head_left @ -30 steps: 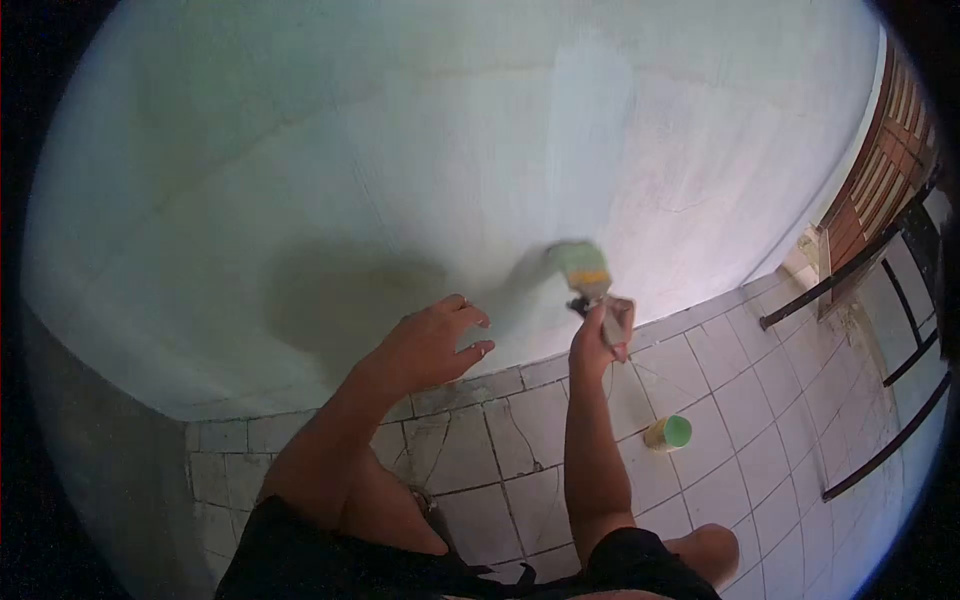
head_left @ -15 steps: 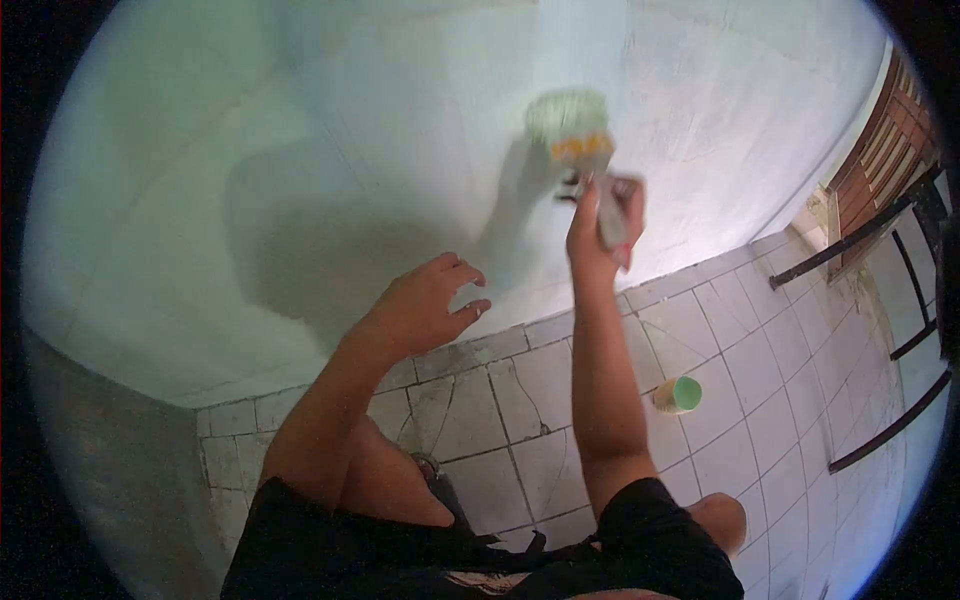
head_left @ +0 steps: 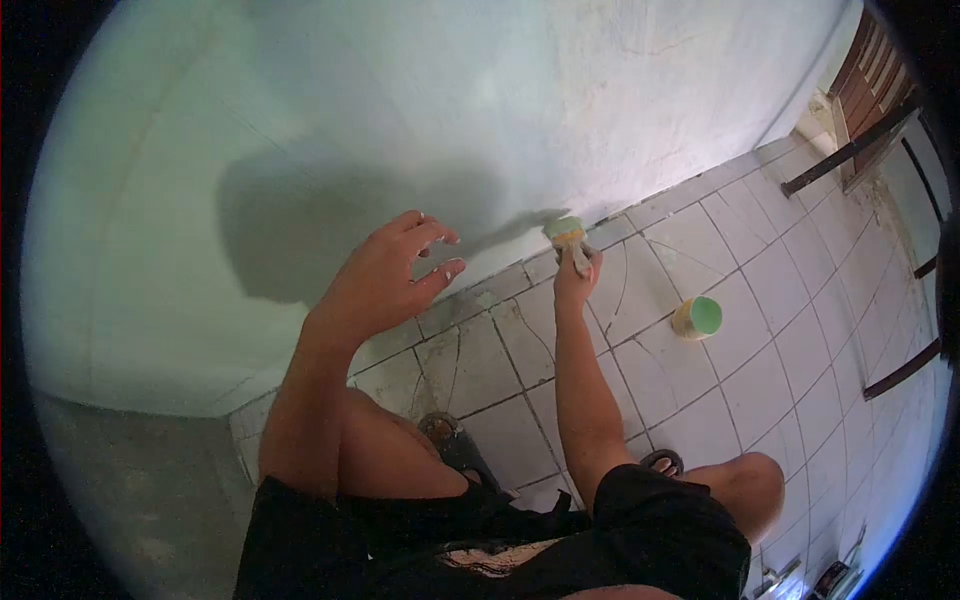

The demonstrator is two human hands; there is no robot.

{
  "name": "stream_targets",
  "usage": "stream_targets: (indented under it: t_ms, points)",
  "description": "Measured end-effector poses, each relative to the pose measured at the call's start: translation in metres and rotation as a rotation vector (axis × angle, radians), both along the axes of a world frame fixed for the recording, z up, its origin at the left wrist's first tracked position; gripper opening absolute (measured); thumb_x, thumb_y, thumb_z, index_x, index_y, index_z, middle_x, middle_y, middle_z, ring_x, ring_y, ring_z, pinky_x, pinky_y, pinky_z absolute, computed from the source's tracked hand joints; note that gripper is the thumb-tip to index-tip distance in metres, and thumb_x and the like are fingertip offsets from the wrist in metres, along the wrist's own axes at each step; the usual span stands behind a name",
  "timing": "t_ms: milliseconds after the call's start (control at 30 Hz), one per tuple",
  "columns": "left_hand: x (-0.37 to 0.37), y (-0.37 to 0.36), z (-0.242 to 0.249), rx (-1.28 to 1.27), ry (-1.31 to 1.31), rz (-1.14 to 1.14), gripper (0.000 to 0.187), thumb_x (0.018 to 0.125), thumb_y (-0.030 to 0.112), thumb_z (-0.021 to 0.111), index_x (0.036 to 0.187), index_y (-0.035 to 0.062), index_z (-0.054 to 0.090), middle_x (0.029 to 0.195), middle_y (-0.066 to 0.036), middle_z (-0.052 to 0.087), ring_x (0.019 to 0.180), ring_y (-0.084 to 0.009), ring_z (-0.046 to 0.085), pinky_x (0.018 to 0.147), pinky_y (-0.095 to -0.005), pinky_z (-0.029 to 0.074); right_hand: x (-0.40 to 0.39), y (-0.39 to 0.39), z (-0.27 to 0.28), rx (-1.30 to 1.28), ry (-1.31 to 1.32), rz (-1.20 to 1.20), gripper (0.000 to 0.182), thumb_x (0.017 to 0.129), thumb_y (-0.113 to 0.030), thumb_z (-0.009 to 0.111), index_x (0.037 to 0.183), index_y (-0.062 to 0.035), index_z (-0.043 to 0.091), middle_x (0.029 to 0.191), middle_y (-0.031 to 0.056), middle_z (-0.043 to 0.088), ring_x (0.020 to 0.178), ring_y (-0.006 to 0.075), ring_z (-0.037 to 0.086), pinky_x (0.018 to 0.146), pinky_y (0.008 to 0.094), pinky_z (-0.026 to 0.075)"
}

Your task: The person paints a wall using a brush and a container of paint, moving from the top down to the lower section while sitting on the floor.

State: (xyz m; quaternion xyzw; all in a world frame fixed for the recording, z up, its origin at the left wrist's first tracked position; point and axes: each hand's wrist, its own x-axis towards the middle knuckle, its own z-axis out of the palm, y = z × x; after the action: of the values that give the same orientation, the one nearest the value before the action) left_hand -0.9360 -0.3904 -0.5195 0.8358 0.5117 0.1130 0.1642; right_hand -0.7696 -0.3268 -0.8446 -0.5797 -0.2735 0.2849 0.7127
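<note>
My right hand [head_left: 578, 278] grips the handle of a paintbrush [head_left: 568, 232] with pale green bristles. The brush is low down, at the foot of the light green wall [head_left: 400, 110], close to where it meets the floor tiles. My left hand [head_left: 395, 270] is held in front of the wall with its fingers apart and curved, nothing in it; pale flecks show on its fingertips. On the tiled floor right of my right forearm stands a small paint container [head_left: 696, 318], its inside pale green.
A dark metal frame [head_left: 850, 155] with bars stands at the right, by a brown door [head_left: 875, 75]. My sandalled feet rest on the white tiles [head_left: 740, 260]. A grey surface [head_left: 130, 490] lies at the lower left. Metal items sit at the bottom right.
My right hand has brought the paintbrush down from higher on the wall to its base. The left hand has shifted slightly left and up. The view has tilted, showing more floor.
</note>
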Motion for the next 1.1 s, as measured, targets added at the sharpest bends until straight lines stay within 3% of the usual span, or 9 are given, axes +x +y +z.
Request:
stream_targets:
  t_ms: [133, 200, 333, 400, 567, 667, 800, 967, 1100]
  points:
    - [0.0, 0.002, -0.003, 0.024, 0.003, -0.01, 0.026, 0.079, 0.02, 0.064, 0.1, 0.0057, 0.058, 0.097, -0.01, 0.057, 0.081, -0.0218, 0.057, 0.075, -0.0347, 0.047, -0.019, 0.031, 0.058, 0.063, -0.099, -0.01, 0.015, 0.084, -0.004, 0.055, 0.094, 0.0039, 0.047, 0.089, 0.0134, 0.055, 0.074, 0.0186, 0.06, 0.062, 0.0283, 0.053]
    - [-0.001, 0.003, -0.004, 0.02, 0.015, -0.005, 0.026, 0.079, 0.021, 0.064, 0.1, 0.0056, 0.058, 0.097, -0.01, 0.057, 0.08, -0.0219, 0.057, 0.075, -0.0346, 0.047, -0.02, 0.032, 0.109, 0.304, 0.378, 0.063, 0.015, 0.085, -0.004, 0.052, 0.098, 0.0007, 0.046, 0.093, 0.0112, 0.055, 0.077, 0.0192, 0.06, 0.066, 0.031, 0.054]
    - [-0.004, 0.008, -0.01, -0.009, 0.009, 0.001, 0.026, 0.079, 0.022, 0.064, 0.099, 0.0051, 0.059, 0.097, -0.011, 0.057, 0.079, -0.0223, 0.057, 0.075, -0.0345, 0.047, -0.003, 0.028, 0.141, 0.464, 0.678, 0.049, 0.021, 0.085, -0.005, 0.052, 0.102, 0.0018, 0.041, 0.097, 0.0145, 0.054, 0.081, 0.0238, 0.06, 0.072, 0.0349, 0.053]
    - [-0.006, 0.011, -0.012, -0.009, 0.024, 0.005, 0.027, 0.079, 0.022, 0.064, 0.099, 0.0051, 0.059, 0.097, -0.011, 0.057, 0.08, -0.0222, 0.058, 0.075, -0.0343, 0.047, 0.005, 0.025, 0.132, 0.681, 0.76, 0.21, 0.025, 0.087, -0.002, 0.047, 0.11, -0.0041, 0.038, 0.106, 0.0154, 0.053, 0.09, 0.0259, 0.059, 0.075, 0.0399, 0.053]
    - [-0.011, 0.014, -0.015, -0.041, 0.023, -0.015, 0.027, 0.079, 0.023, 0.064, 0.099, 0.0051, 0.059, 0.097, -0.011, 0.058, 0.082, -0.022, 0.058, 0.075, -0.0337, 0.047, -0.019, 0.027, 0.031, 0.346, 0.621, 0.152, 0.025, 0.086, -0.004, 0.048, 0.109, -0.0048, 0.037, 0.106, 0.0143, 0.052, 0.089, 0.0269, 0.06, 0.073, 0.0417, 0.053]
    - [-0.009, 0.012, -0.012, -0.07, 0.029, 0.025, 0.027, 0.079, 0.023, 0.064, 0.098, 0.0049, 0.059, 0.095, -0.011, 0.058, 0.082, -0.0221, 0.059, 0.075, -0.0335, 0.047, -0.026, 0.017, -0.014, 0.183, 0.677, 0.118, 0.025, 0.086, -0.004, 0.049, 0.109, -0.0047, 0.037, 0.105, 0.014, 0.053, 0.089, 0.026, 0.06, 0.07, 0.0388, 0.054]
    - [-0.009, 0.011, -0.013, -0.036, 0.047, -0.015, 0.027, 0.079, 0.023, 0.064, 0.099, 0.0049, 0.059, 0.095, -0.011, 0.058, 0.081, -0.0225, 0.058, 0.074, -0.034, 0.047, -0.009, 0.005, -0.066, 0.003, 0.491, 0.043, 0.021, 0.085, -0.005, 0.05, 0.106, -0.0041, 0.043, 0.098, 0.0121, 0.056, 0.084, 0.0225, 0.061, 0.065, 0.033, 0.053]
    - [-0.008, 0.008, -0.011, -0.049, 0.07, -0.016, 0.028, 0.08, 0.024, 0.064, 0.1, 0.0051, 0.059, 0.097, -0.011, 0.057, 0.082, -0.0233, 0.058, 0.073, -0.0345, 0.047, -0.021, 0.003, -0.064, -0.203, 0.431, 0.04, 0.019, 0.084, -0.007, 0.053, 0.103, -0.0042, 0.049, 0.094, 0.01, 0.058, 0.082, 0.0203, 0.061, 0.066, 0.0309, 0.052]
    - [-0.01, 0.005, -0.013, -0.077, 0.046, -0.037, 0.028, 0.08, 0.025, 0.062, 0.099, 0.0042, 0.059, 0.096, -0.012, 0.057, 0.081, -0.0252, 0.058, 0.073, -0.0357, 0.047, -0.036, 0.017, 0.011, 0.03, 0.737, 0.056, 0.021, 0.083, -0.007, 0.054, 0.103, -0.0041, 0.05, 0.096, 0.0103, 0.058, 0.083, 0.0195, 0.061, 0.071, 0.0316, 0.052]
